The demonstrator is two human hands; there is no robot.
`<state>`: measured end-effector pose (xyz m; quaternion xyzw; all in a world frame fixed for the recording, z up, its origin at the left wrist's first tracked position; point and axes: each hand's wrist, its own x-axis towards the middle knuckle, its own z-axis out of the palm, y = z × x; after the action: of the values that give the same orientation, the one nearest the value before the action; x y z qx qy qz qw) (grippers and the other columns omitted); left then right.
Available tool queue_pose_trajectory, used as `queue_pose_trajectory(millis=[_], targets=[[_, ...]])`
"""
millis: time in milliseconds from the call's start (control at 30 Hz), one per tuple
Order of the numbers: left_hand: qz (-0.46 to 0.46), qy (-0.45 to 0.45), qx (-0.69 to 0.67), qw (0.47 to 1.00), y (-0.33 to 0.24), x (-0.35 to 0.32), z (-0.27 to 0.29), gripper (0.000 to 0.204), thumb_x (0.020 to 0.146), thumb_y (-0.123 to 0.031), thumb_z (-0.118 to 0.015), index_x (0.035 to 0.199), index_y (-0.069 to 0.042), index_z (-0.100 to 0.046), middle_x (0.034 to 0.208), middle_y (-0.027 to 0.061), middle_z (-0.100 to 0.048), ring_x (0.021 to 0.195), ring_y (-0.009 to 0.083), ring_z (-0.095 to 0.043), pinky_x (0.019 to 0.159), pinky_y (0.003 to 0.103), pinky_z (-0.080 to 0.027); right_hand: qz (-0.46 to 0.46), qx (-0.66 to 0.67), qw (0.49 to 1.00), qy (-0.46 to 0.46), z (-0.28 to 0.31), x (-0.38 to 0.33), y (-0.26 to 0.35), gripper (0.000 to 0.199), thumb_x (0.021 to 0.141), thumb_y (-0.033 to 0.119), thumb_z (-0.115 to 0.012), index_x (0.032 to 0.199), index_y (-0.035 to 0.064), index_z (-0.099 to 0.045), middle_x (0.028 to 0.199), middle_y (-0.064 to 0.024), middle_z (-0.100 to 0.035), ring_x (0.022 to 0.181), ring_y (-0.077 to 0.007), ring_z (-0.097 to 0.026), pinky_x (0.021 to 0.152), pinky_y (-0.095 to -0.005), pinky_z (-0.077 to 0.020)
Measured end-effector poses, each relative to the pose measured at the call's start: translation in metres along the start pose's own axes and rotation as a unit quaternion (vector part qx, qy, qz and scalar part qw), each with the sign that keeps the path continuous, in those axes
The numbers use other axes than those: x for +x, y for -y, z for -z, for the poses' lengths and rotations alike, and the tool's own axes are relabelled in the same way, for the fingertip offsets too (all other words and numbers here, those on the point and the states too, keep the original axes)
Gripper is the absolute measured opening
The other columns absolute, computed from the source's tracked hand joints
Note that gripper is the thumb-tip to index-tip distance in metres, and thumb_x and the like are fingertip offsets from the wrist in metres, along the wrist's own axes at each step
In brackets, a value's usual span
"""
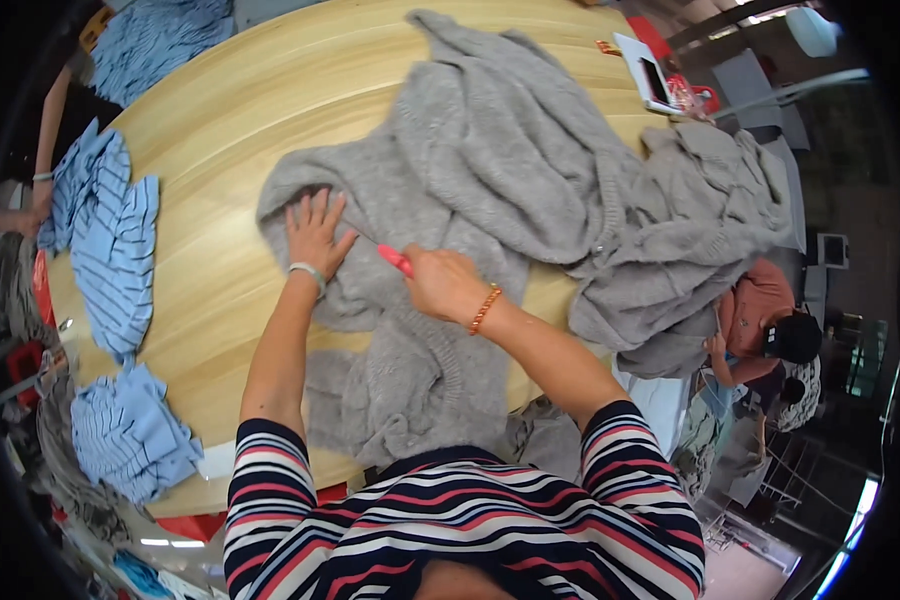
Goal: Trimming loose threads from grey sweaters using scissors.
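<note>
Knitwear covers most of the wooden table [230, 130]: one large grey sweater [490, 170] lies spread in the middle, and a second grey knitted piece [700, 220] is heaped at the right edge and touches it. Both are of thick, fuzzy yarn with soft folds, and part of the sweater hangs over the near edge toward the person.

Two hands are at work on the sweater. The left hand [315, 232] lies flat on the grey knit with all fingers stretched open and spread; it grips nothing and only presses the fabric down. A thin light bracelet is on this wrist. The right hand [445, 283] is closed in a fist around one small red tool [395, 260], slim and short, whose tip points to the left hand and touches the sweater just beside it. What kind of tool it is I cannot tell. A bracelet of orange beads is on the right wrist.

Three pieces of blue striped cloth [110, 240] lie along the left side of the table, thin and wrinkled, and one more is at the far left corner. One white flat box [645, 70] stands at the far right side. The table top is pale wood, smooth, with a rounded edge.
</note>
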<state>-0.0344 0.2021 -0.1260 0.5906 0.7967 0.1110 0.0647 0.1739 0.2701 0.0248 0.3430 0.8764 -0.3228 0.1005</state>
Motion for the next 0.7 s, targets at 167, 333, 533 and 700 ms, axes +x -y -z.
queue_pose_trajectory(millis=[167, 333, 533, 700], targets=[[-0.02, -0.053, 0.005, 0.998, -0.011, 0.008, -0.004, 0.066, 0.085, -0.054, -0.054, 0.14, -0.021, -0.04, 0.152, 0.0087, -0.026, 0.139, 0.0343, -0.023, 0.109, 0.059, -0.013, 0.012, 0.01, 0.996, 0.093, 0.003, -0.066, -0.02, 0.02, 0.082, 0.014, -0.058, 0.098, 0.0028, -0.054, 0.079, -0.0245, -0.063, 0.078, -0.0443, -0.06, 0.069, -0.0508, -0.0466], [-0.02, -0.058, 0.008, 0.998, -0.002, -0.002, -0.001, 0.066, 0.086, -0.057, -0.05, 0.141, -0.022, -0.039, 0.151, 0.0082, -0.027, 0.14, 0.033, -0.021, 0.11, 0.06, -0.011, -0.029, 0.052, 0.996, 0.069, -0.007, -0.103, -0.017, 0.025, 0.082, 0.012, -0.058, 0.104, 0.0025, -0.051, 0.079, -0.0268, -0.06, 0.078, -0.0458, -0.058, 0.069, -0.051, -0.0455], [-0.056, -0.017, -0.07, 0.996, -0.022, -0.059, 0.008, 0.059, 0.088, -0.042, -0.055, 0.139, -0.016, -0.041, 0.151, 0.0112, -0.027, 0.14, 0.033, -0.021, 0.111, 0.056, -0.011, -0.048, 0.109, 0.992, 0.047, -0.01, -0.131, -0.022, 0.024, 0.083, 0.013, -0.058, 0.104, 0.0021, -0.051, 0.077, -0.0276, -0.059, 0.078, -0.0465, -0.057, 0.068, -0.052, -0.0444], [-0.084, -0.019, -0.066, 0.994, -0.036, -0.089, 0.012, 0.057, 0.087, -0.041, -0.056, 0.136, -0.015, -0.045, 0.15, 0.0121, -0.028, 0.14, 0.0327, -0.021, 0.112, 0.055, -0.009, -0.052, 0.06, 0.995, 0.062, -0.013, -0.12, -0.01, 0.023, 0.084, 0.014, -0.058, 0.103, 0.0025, -0.052, 0.079, -0.0282, -0.059, 0.078, -0.0475, -0.057, 0.068, -0.0528, -0.0439]])
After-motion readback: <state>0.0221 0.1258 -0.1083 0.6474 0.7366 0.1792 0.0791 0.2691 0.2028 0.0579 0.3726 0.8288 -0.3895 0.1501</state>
